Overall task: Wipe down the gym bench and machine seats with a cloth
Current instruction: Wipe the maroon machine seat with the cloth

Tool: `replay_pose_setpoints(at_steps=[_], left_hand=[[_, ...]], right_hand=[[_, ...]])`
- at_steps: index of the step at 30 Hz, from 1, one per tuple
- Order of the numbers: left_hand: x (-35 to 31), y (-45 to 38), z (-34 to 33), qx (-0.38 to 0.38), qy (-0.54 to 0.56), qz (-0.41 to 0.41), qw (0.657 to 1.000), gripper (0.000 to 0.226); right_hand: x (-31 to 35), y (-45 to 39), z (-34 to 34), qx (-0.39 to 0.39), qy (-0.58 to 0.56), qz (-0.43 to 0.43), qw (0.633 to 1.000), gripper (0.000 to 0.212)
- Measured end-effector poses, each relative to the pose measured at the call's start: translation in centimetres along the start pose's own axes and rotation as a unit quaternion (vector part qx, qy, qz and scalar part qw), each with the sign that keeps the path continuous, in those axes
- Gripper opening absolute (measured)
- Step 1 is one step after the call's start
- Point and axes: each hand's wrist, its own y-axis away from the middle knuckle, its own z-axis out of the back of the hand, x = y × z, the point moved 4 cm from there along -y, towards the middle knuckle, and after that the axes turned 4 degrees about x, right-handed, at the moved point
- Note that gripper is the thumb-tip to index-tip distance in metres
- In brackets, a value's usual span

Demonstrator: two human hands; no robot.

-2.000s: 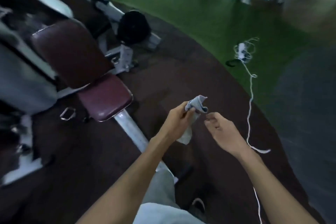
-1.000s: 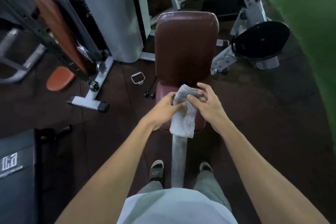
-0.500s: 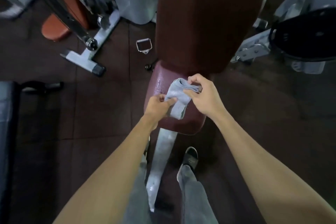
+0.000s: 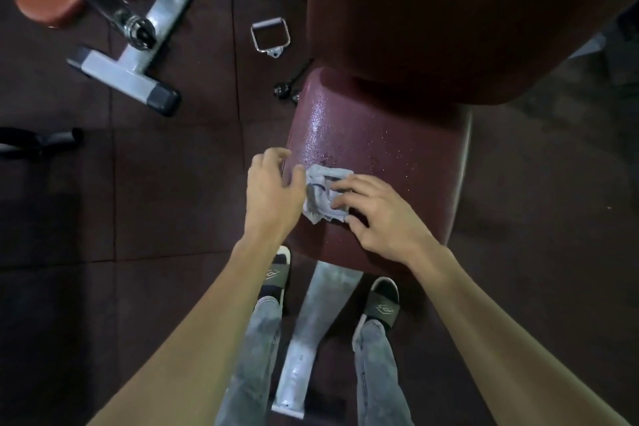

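A crumpled grey cloth [image 4: 324, 198] lies on the front left part of the maroon bench seat [image 4: 380, 142], whose surface glistens with droplets. My right hand [image 4: 378, 214] rests on the cloth, its fingers laid fairly straight across the cloth and its thumb at the lower edge. My left hand [image 4: 273, 190] hovers at the seat's left edge with relaxed, spread fingers; its thumb is next to the cloth and it holds nothing. The maroon backrest [image 4: 432, 10] rises behind the seat.
The bench's grey metal beam [image 4: 307, 328] runs between my two sandalled feet. On the dark rubber floor to the left lie a metal cable handle [image 4: 270, 34] and a white machine leg [image 4: 128, 71]. An orange pad [image 4: 45, 0] sits at the upper left.
I have leaned closer over the seat. The cloth went down from between both hands onto the seat. My left hand let go of it and my right hand now lies on top.
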Motion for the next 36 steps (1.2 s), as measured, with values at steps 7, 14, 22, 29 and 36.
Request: replay_pose_setpoints(at_steps=[7, 14, 22, 29, 36], left_hand=[[-0.2, 1.0, -2.7, 0.045, -0.030, -0.199, 0.978, 0.038], [0.1, 4.1, -3.0, 0.024, -0.038, -0.246, 0.968, 0.027], [-1.0, -1.6, -7.2, 0.159, -0.343, -0.406, 0.832, 0.063], [-0.4, -2.5, -9.1, 0.108, -0.353, -0.329, 0.869, 0.063], [-4.9, -4.6, -13.5, 0.049, -0.307, -0.234, 0.921, 0.070]], right_hand=[[-1.6, 1.0, 1.8, -0.188, -0.166, -0.108, 0.962, 0.036], [-1.7, 0.3, 2.3, -0.228, -0.210, -0.132, 0.941, 0.039], [-5.6, 0.2, 2.4, -0.260, -0.048, -0.185, 0.947, 0.042], [-8.1, -0.4, 1.7, -0.238, 0.024, -0.182, 0.954, 0.046], [-8.0, 0.8, 2.0, -0.350, -0.064, -0.213, 0.910, 0.042]])
